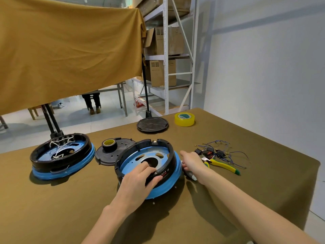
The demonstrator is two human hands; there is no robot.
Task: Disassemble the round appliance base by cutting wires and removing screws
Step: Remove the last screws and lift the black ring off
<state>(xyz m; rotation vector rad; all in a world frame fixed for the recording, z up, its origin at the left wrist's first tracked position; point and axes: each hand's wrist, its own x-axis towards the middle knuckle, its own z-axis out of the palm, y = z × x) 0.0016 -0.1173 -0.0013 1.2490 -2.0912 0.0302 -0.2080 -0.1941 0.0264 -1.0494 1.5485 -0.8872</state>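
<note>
1. My left hand [140, 180] grips the near rim of the round appliance base [149, 166]: my fingers curl over the black wall into the inside, and my thumb presses the outside by the small red markings.
2. That base sits near the middle of the table [70, 208], tipped up on its blue skirt so the open side faces away and to the left. Its blue metal plate with a round central hole shows inside.
3. My right hand [191, 161] reaches out just right of the base, with the fingers stretched forward and loose. Its grip holds nothing that I can see.
4. A grey, pen-like tool [190, 175] lies under my right wrist, against the base's skirt. What it is I cannot tell.
5. Yellow-handled cutters [223, 165] lie just beyond my right hand, next to a heap of cut wires [219, 152] with small black and red parts.
6. A second base [61, 155] stands well to the left, with white wires still inside it.
7. Between the two bases lies a flat black cover [109, 155], and a roll of black tape [110, 144] sits on it.
8. Farther back lie another black round cover [152, 125] and, beside it, a roll of yellow tape [184, 119].
9. A mustard cloth [66, 46] hangs behind the table, and metal shelving [167, 67] with cardboard boxes stands to its right.
</note>
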